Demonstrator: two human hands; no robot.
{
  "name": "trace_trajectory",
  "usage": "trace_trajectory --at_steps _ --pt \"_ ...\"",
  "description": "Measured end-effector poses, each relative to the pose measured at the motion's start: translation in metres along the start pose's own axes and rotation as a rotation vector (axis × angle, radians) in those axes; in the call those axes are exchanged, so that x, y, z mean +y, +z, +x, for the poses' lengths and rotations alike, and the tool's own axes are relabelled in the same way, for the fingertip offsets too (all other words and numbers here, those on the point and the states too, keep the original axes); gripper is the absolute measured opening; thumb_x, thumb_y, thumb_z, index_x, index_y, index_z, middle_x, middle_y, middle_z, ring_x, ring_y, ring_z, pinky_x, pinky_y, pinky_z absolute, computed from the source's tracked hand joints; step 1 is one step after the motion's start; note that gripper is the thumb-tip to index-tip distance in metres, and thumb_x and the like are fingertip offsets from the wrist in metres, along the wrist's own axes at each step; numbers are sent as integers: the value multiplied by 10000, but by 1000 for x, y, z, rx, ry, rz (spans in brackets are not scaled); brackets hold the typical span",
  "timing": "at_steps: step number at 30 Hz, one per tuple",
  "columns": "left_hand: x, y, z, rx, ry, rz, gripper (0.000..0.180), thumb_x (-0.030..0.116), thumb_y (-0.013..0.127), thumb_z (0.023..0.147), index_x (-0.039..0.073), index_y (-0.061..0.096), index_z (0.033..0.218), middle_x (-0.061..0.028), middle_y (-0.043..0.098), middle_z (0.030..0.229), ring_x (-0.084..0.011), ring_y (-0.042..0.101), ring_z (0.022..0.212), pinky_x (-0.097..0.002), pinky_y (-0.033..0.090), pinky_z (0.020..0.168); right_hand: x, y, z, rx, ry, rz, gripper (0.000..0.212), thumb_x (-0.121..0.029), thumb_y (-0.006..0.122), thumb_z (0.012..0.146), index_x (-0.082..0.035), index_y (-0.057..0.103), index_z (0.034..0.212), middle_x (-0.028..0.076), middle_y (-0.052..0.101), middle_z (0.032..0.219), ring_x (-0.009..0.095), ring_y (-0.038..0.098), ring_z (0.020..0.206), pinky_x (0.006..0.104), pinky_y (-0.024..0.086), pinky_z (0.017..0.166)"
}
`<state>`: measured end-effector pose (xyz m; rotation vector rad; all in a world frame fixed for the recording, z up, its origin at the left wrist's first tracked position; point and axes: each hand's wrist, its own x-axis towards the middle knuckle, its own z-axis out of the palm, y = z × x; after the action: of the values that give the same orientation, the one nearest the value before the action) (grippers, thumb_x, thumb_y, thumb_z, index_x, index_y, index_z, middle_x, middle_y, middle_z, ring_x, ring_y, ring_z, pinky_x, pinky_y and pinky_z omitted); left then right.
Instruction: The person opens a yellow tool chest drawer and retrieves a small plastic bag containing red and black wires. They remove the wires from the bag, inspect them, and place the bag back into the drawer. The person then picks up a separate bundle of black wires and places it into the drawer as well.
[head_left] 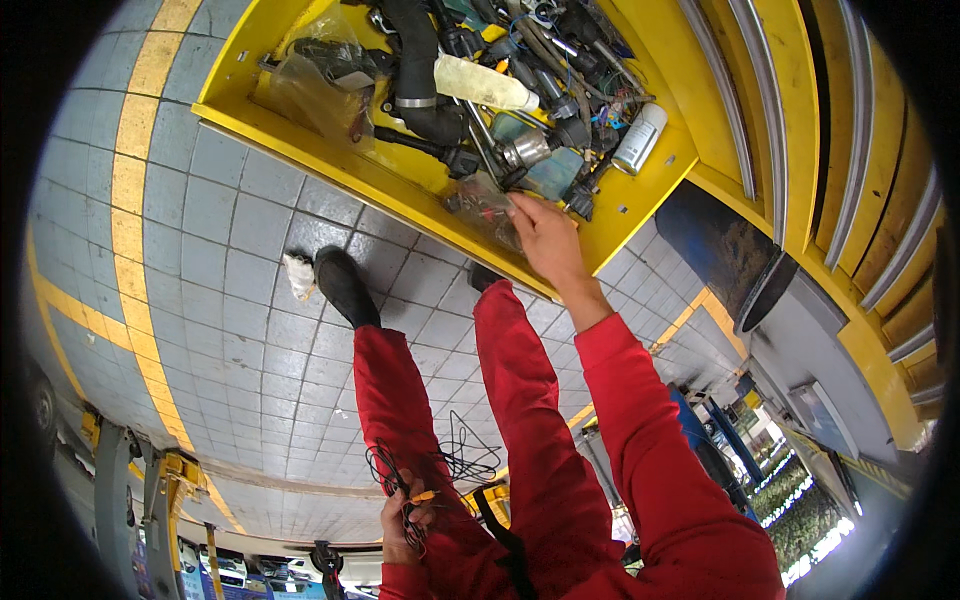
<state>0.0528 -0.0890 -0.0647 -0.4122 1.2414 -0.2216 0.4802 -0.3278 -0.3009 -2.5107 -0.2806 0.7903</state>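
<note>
A yellow metal drawer (310, 165) stands pulled out, filled with jumbled parts. Over its front wall reaches my right hand (548, 240), its fingers closed on the edge of a clear plastic bag (490, 208) with something small and reddish inside. Beside that bag lie a metal cylindrical part (527, 149) and a bluish-green packet (556, 173). Down by my leg, my left hand (405, 515) is wrapped round a loose bundle of thin black cable (468, 460). An orange-yellow plug (423, 497) sticks out of that grip.
In the drawer are a black hose (412, 60), a pale tube (485, 82), a white spray can (640, 138) and another clear bag (315, 95). Yellow cabinet shelving (790, 120) rises on the right. A crumpled white item (299, 275) lies on the tiled floor (210, 260) near my shoe.
</note>
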Motion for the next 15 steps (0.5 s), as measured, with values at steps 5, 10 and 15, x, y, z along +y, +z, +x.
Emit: trace_trajectory --at_steps 5,10,15 --pt "0 2 1 -26 -7 -47 274 243 685 1035 173 539 1256 9 502 938 -95 463 619 -265 384 528 -35 -9 5 -203 -67 -482 170 -188 713 932 -50 757 1022 150 736 1011 360 666 1082 506 569 891" --pt "2 -1 -1 -53 -2 -44 294 242 685 1034 171 547 1283 6 504 926 -97 465 621 -263 380 519 -107 -80 49 -614 146 -621 332 -317 697 971 -41 739 1151 175 765 1097 407 735 1035 515 584 902" --pt "5 -7 -6 -30 -6 -45 309 240 683 1034 171 551 1304 4 530 952 -99 468 624 -271 389 531 -203 -45 105 -106 -236 -175 416 -258 703 986 -32 639 1330 190 718 1220 423 705 1096 525 578 916"
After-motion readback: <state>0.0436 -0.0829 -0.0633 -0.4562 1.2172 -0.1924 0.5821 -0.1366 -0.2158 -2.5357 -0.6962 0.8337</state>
